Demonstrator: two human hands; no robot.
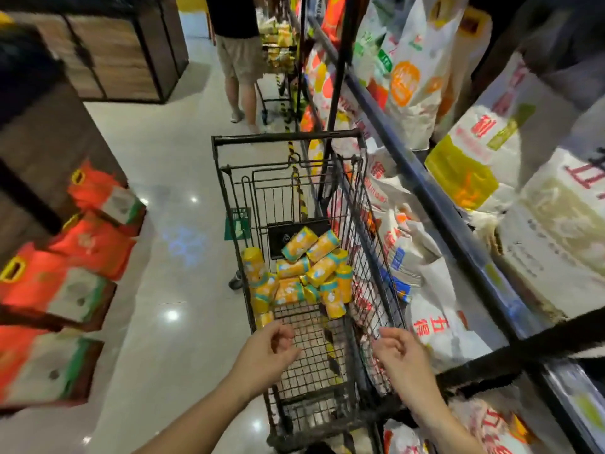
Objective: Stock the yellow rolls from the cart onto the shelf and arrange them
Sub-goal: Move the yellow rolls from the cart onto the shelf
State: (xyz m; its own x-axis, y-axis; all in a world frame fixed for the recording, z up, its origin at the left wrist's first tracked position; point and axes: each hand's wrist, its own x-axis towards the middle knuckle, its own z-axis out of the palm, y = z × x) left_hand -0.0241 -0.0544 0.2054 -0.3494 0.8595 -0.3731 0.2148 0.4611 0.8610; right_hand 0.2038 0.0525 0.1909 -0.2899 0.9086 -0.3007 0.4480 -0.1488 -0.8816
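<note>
Several yellow rolls with teal bands lie piled in the far half of a black wire cart that stands in the aisle before me. My left hand hovers over the cart's near left side, fingers loosely curled and holding nothing. My right hand hangs above the cart's right wall, also loosely curled and empty. The nearest roll lies just beyond my left fingertips. The dark shelf runs along the right, close against the cart.
Large white sacks fill the right shelf's levels. Red and white bags line a low display on the left. A person in shorts stands farther down the aisle beside another cart. Glossy tiled floor lies between.
</note>
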